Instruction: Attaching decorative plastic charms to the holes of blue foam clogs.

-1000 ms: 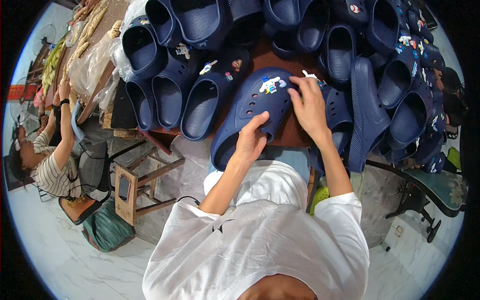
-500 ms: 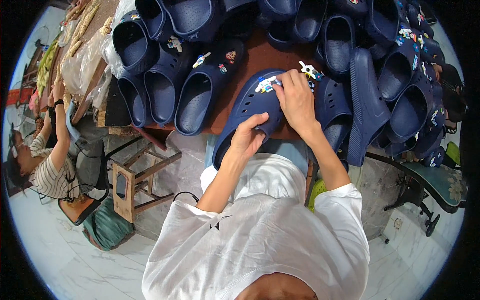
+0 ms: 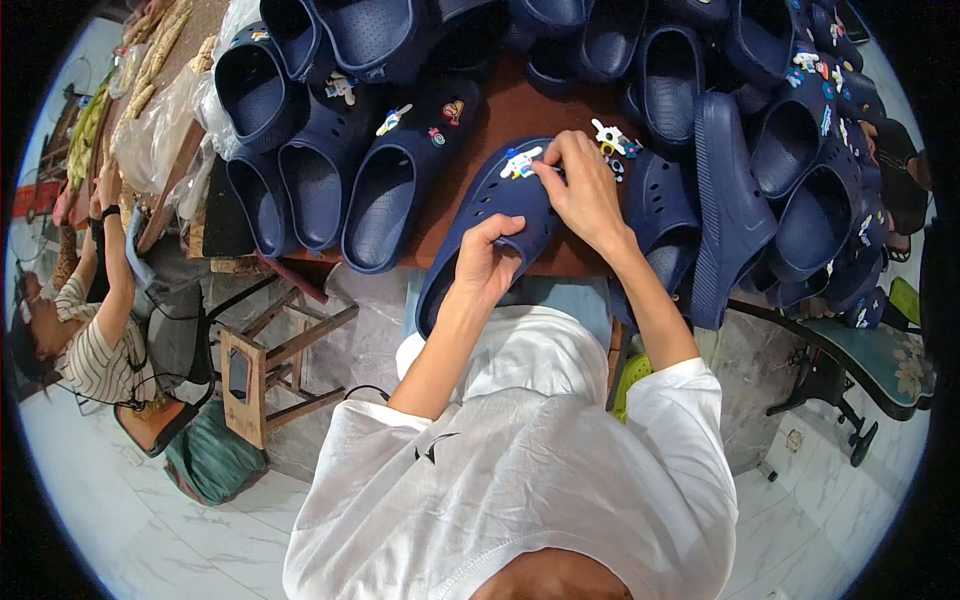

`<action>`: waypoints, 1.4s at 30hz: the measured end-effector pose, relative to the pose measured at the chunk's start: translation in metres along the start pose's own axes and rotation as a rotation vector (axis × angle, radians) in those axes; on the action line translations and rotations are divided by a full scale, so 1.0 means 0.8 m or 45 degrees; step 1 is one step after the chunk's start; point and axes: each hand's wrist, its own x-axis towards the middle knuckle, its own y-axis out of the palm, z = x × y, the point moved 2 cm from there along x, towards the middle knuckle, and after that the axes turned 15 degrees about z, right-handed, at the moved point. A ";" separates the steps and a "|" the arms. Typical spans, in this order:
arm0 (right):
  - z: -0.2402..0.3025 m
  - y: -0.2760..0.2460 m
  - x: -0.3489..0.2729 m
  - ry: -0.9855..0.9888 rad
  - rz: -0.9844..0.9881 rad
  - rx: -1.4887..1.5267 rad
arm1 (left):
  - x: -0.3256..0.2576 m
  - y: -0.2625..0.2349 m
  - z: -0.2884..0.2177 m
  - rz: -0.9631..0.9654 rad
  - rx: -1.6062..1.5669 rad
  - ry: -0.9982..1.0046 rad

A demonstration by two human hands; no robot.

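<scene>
Blue clog (image 3: 497, 203) in my left hand (image 3: 488, 262), toe pointing away from me, was over the near edge of the brown table (image 3: 500, 112), with its heel end hanging out toward me. My left hand gripped it by the side, thumb on top and the other fingers mostly out of sight. My right hand (image 3: 587, 190) was bent over the toe, with its finger and thumb tips close together, right beside the white charm (image 3: 520, 163). I could not tell if they were pinching a little piece, because they hid that spot. To me, the step looked like fiddly work with charms on top of the shoe. I thought the next move needed a firm left hold and small, careful fingertip pushes, so the white charm would not get bumped. Bare table showed past the toe, and a strip of it ran along the left, up to the next clog (image 3: 396, 195). It was tighter on the right: another clog (image 3: 662, 190) was near my right wrist, a clog on its side (image 3: 722, 200) stood past that, and little white trinkets (image 3: 608, 134) were close by my knuckles. Going up looked easier than sliding right.
</scene>
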 end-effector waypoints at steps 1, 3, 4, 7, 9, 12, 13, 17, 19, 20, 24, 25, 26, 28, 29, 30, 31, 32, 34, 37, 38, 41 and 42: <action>-0.005 0.000 -0.005 0.057 -0.038 0.160 | 0.000 -0.008 0.001 -0.026 0.009 -0.015; -0.013 -0.008 -0.012 0.189 -0.137 0.401 | -0.005 0.003 0.000 -0.028 0.034 -0.007; -0.020 -0.019 -0.012 0.269 -0.177 0.344 | -0.008 0.006 0.001 -0.025 0.061 -0.003; -0.064 -0.030 -0.021 0.296 -0.275 0.108 | -0.014 0.007 0.007 -0.077 0.105 0.009; -0.075 -0.029 -0.023 0.313 -0.129 -0.004 | -0.017 0.004 0.013 -0.077 0.120 0.031; -0.062 -0.031 -0.025 0.334 -0.086 -0.189 | -0.021 0.003 0.016 -0.105 0.146 0.059; -0.054 -0.036 -0.024 0.327 -0.085 -0.186 | -0.020 -0.002 0.016 -0.090 0.129 0.045; -0.005 -0.053 -0.006 0.042 -0.077 -0.152 | -0.017 -0.009 0.014 -0.124 0.111 0.013; 0.010 -0.044 0.006 -0.155 0.081 -0.122 | -0.017 -0.012 0.016 -0.111 0.119 0.000; 0.012 -0.036 0.009 -0.173 0.183 -0.146 | -0.017 -0.012 0.015 -0.098 0.127 -0.012; 0.013 -0.027 0.011 -0.207 0.314 -0.193 | -0.018 -0.001 0.015 -0.025 0.144 0.019; 0.014 -0.027 0.011 -0.191 0.375 -0.183 | -0.018 0.003 0.015 -0.029 0.153 0.024; 0.014 -0.027 0.012 -0.203 0.370 -0.185 | -0.018 0.006 0.014 -0.033 0.164 0.031; 0.012 -0.023 0.014 -0.192 0.420 -0.191 | -0.017 0.001 0.013 -0.033 0.156 0.027; 0.011 -0.021 0.016 -0.219 0.385 -0.186 | -0.016 0.004 0.011 -0.033 0.144 0.026; 0.011 -0.022 0.018 -0.228 0.378 -0.187 | -0.015 0.007 0.010 -0.034 0.133 0.024; 0.012 -0.023 0.020 -0.235 0.415 -0.098 | -0.015 0.001 0.012 -0.043 0.129 0.004; 0.013 -0.024 0.020 -0.237 0.453 -0.010 | -0.014 0.000 0.014 -0.039 0.133 0.005; 0.015 -0.022 0.023 -0.269 0.372 0.045 | -0.013 -0.002 0.016 -0.056 0.142 0.032; 0.018 -0.022 0.022 -0.278 0.417 0.045 | -0.017 -0.005 0.018 -0.084 0.166 0.023; 0.021 -0.023 0.021 -0.270 0.396 -0.005 | -0.016 -0.003 0.019 -0.081 0.164 0.017; 0.033 -0.022 0.018 -0.267 0.402 -0.052 | -0.011 0.002 0.012 -0.095 0.148 0.072; 0.039 -0.020 0.017 -0.281 0.430 -0.045 | -0.005 0.003 0.006 -0.053 0.126 0.102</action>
